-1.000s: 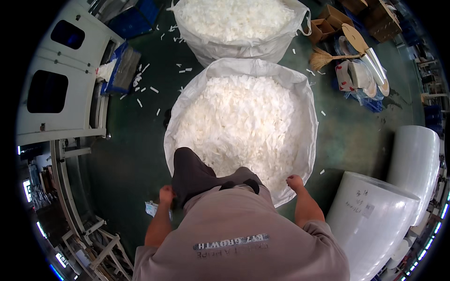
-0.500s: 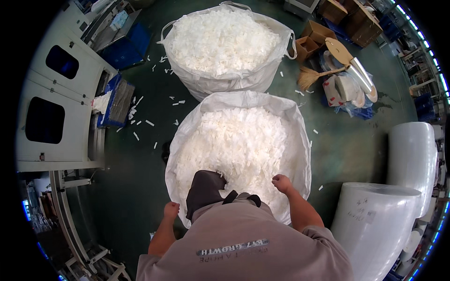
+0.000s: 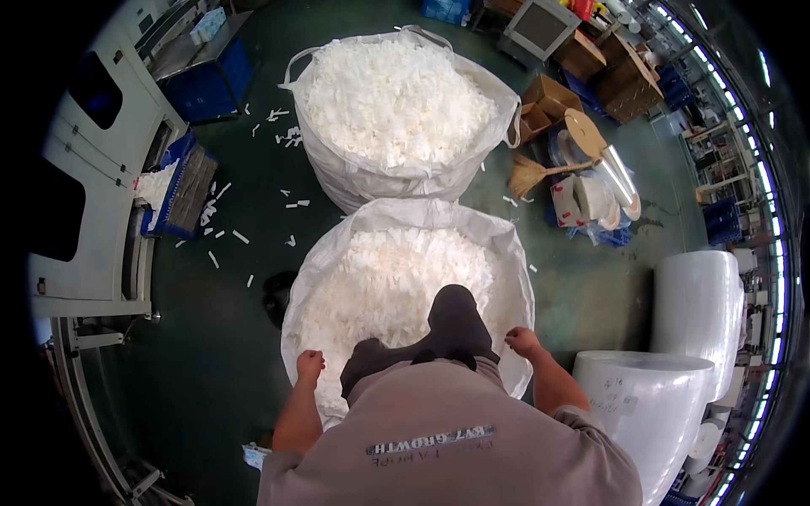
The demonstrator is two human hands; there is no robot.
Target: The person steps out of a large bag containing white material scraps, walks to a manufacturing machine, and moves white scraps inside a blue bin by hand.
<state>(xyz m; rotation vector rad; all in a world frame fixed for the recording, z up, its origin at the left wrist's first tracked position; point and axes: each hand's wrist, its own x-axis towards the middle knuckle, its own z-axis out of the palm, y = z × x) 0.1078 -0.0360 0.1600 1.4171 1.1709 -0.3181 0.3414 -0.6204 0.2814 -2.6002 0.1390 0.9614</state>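
- Dark green workshop floor (image 3: 211, 363), white scraps scattered far left.
- 2 big white woven sacks of white shredded strips: near sack (image 3: 506, 253) at the person's front, far sack (image 3: 371, 181) just beyond.
- Left hand (image 3: 310, 366) clenched on the near sack's rim.
- Right hand (image 3: 524, 341) closed on the rim's right side.
- Dark-trousered leg (image 3: 451, 325) stands in the filling.
- 2 white rolls (image 3: 658, 405) near right.

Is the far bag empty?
No, the far bag is heaped with white scraps above its rim, much like the near bag whose rim both hands hold.
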